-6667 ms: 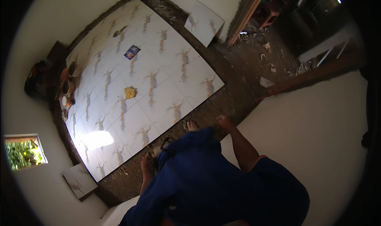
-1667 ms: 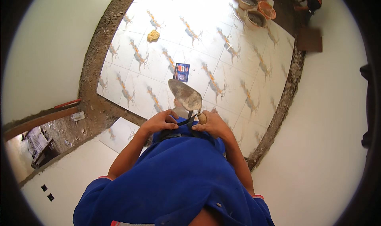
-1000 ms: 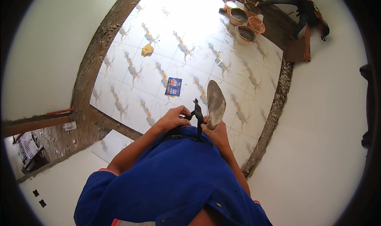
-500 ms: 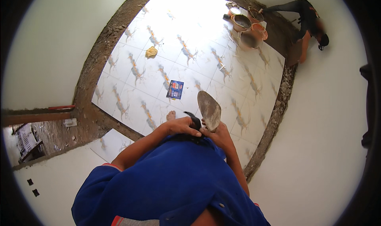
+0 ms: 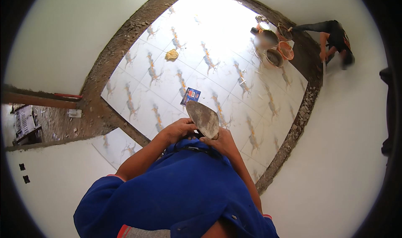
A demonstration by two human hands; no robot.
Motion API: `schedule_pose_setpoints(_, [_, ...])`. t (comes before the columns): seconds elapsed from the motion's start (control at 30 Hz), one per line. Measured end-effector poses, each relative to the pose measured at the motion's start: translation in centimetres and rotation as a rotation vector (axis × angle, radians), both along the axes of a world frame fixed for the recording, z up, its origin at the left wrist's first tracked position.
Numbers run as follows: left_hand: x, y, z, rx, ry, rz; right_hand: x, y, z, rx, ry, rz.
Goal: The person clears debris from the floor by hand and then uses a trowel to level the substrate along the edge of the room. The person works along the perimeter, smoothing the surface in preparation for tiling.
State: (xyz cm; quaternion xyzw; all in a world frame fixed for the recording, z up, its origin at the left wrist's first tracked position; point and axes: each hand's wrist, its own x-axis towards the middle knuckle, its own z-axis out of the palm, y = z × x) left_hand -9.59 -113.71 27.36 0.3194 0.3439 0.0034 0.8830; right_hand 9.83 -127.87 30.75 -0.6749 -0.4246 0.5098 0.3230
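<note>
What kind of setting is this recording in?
Most likely a room having its floor tiled: patterned floor tiles edged by a bare mortar strip, a mortar-crusted trowel in the person's hands, and buckets by a crouching co-worker.

The trowel (image 5: 203, 119) between both hands is grey, mottled with dried mortar. The sleeves below them are deep blue. Beyond the hands, the tiles (image 5: 234, 49) are white with orange-brown streaks. A blue packet (image 5: 190, 96) lies just past the trowel, a yellow sponge (image 5: 171, 55) farther off. Far right, the buckets (image 5: 286, 50) are orange.
</note>
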Motion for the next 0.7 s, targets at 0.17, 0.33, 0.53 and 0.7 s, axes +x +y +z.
schedule_pose_setpoints(0.17, [-0.6,0.2,-1.0,0.056,0.067,0.110,-0.5,1.6,-0.4,0.375,-0.227,0.051])
schedule_pose_setpoints(0.33, [-1.9,-0.1,-2.1,0.280,0.254,-0.085,-0.7,1.6,-1.6,0.084,-0.262,0.034])
schedule_pose_setpoints(0.53, [-3.8,0.3,-1.2,0.812,0.042,-0.397,-0.2,2.0,-2.4,-0.132,0.064,-0.006])
schedule_pose_setpoints(0.7, [-3.0,-0.7,0.6,1.422,0.128,-0.471,0.7,2.4,-3.2,-0.208,0.418,0.099])
